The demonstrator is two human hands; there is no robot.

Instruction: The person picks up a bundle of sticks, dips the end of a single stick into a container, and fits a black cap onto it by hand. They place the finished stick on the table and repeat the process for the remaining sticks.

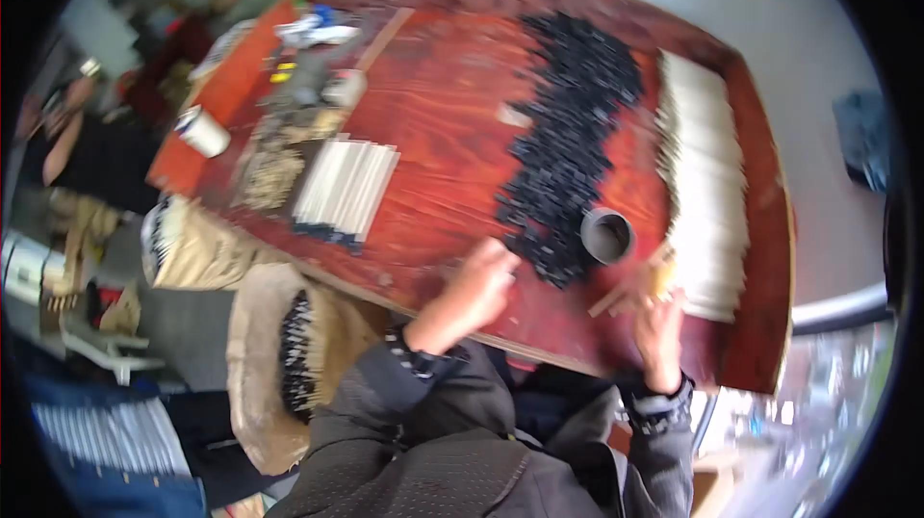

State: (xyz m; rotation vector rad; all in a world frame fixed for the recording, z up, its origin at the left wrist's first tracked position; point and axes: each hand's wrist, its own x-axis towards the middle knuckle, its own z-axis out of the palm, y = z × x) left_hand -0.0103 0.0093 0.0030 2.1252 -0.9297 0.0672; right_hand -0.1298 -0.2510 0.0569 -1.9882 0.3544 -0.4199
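Note:
My left hand [472,292] is closed at the near edge of a long heap of small black pieces [568,142]; whatever its fingers pinch is too small to make out. Toward the right, my right hand [660,330] is blurred by motion, its fingers closed around a few thin pale sticks [608,302]. A yellowish patch shows at its fingertips. Just beyond that hand stands a round grey cup [607,236], open at the top, touching the heap. A long stack of white sticks [707,181] lies along the right side, close to my right hand.
A bundle of white sticks with black ends [346,191] lies on the red table [443,142], left of the heap. Farther left are a white container [203,132] and clutter. Below the table's edge, a paper sack [260,364] holds black-tipped sticks. A person [101,152] is at far left.

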